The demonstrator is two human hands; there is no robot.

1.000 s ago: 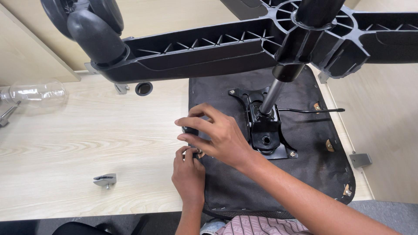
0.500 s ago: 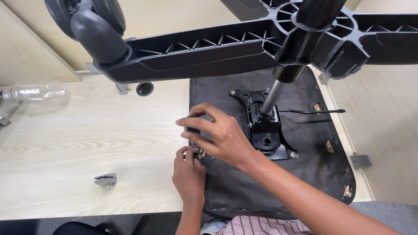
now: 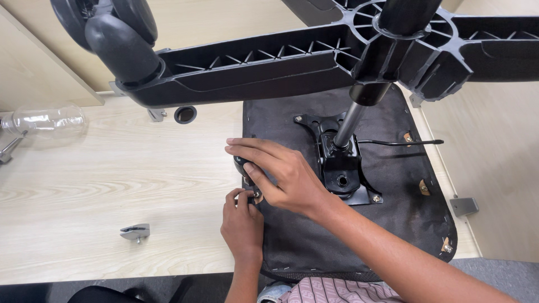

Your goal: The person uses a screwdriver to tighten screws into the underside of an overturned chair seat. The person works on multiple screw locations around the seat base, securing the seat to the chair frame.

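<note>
2 hands (image 3: 264, 191), fingers curled, at seat (image 3: 359, 235) edge

Both hands (image 3: 269, 191) at upturned chair seat (image 3: 393, 224) left edge, on table (image 3: 112, 179).

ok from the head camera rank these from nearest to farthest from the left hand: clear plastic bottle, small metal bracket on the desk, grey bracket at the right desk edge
From the left hand:
1. small metal bracket, just left on the desk
2. grey bracket, far right edge
3. clear plastic bottle, far upper left

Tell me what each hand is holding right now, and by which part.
The right hand grips a black part at the chair seat's left edge, from above. The left hand pinches something small beneath it; what, cannot be told.
</note>
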